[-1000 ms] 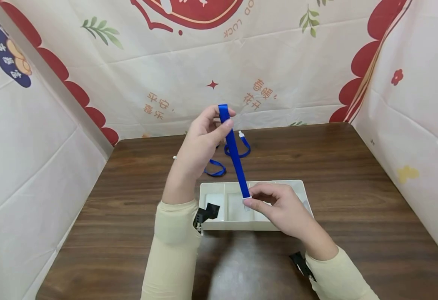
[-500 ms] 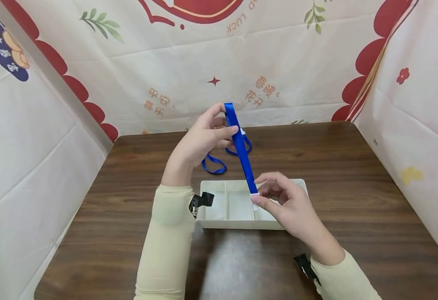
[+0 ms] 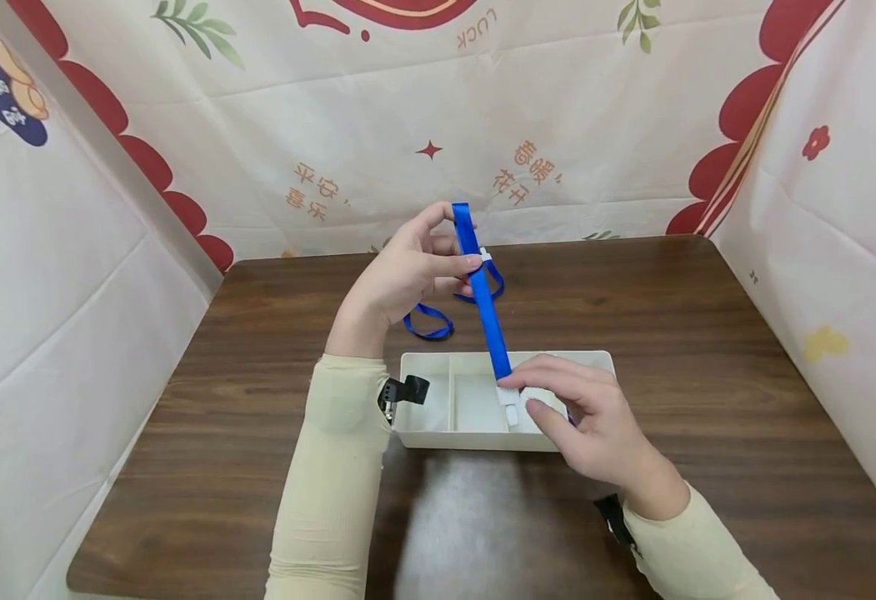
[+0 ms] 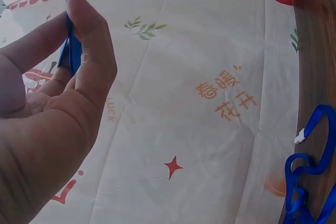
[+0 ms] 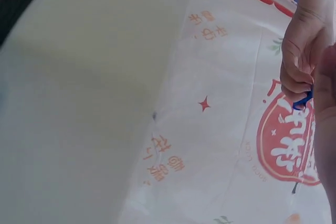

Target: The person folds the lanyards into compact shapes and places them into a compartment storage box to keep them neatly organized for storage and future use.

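Observation:
My left hand [image 3: 407, 279] pinches the upper end of a folded blue lanyard [image 3: 487, 321] between thumb and fingers, holding it up at a slant. At the lower end hangs a white plastic clip [image 3: 509, 402], over the middle of a white divided tray [image 3: 453, 440]. The fingertips of my right hand [image 3: 595, 417] touch the strap just above that clip, while its thumb stands apart from it. In the left wrist view the blue strap [image 4: 74, 51] passes between the left fingers. The right wrist view shows the strap's end [image 5: 303, 102] at the left hand.
More blue lanyard [image 3: 430, 323] lies looped on the wooden table [image 3: 257, 417] behind the tray, with a white end piece [image 3: 486, 254]. Printed cloth [image 3: 377, 117] walls the back and both sides. A small dark bit [image 3: 572, 417] shows beside the right thumb.
The lanyard's lower end has shifted right over the tray. My right thumb has let go of the white clip and moved away from it. The left hand keeps its pinch.

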Demonstrator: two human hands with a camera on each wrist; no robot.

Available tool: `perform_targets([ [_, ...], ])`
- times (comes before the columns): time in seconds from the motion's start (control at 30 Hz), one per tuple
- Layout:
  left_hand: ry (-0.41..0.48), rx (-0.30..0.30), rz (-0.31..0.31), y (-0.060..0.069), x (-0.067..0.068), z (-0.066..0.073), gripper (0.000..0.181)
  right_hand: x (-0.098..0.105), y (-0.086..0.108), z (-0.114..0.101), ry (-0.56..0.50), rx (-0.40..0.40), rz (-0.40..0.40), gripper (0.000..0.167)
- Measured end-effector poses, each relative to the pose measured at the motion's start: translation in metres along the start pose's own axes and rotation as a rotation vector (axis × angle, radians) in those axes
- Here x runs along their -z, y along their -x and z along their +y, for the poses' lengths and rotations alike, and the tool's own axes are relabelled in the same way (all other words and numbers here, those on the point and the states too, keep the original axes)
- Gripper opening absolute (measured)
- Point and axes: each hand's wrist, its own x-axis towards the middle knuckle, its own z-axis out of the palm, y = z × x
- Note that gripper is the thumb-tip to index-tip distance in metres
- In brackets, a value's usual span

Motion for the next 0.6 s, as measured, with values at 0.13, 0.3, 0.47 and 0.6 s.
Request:
perform_targets([
  [0.13, 0.015, -0.003, -0.009, -0.001, 0.000, 0.005, 0.029, 0.002, -0.007, 0.001, 0.070, 0.120, -0.035, 0.029],
  [0.3, 0.016, 0.010, -0.022, -0.003, 0.000, 0.003, 0.028, 0.003, -0.011, 0.001, 0.204, 0.246, -0.059, 0.026],
  [0.47, 0.009, 0.024, -0.041, -0.003, 0.001, -0.003, 0.028, 0.007, -0.015, 0.002, 0.264, 0.381, -0.113, 0.025],
  [0.6, -0.009, 0.006, -0.035, -0.003, 0.002, -0.007, 0.032, 0.011, -0.020, 0.001, 0.294, 0.474, -0.126, 0.022],
])
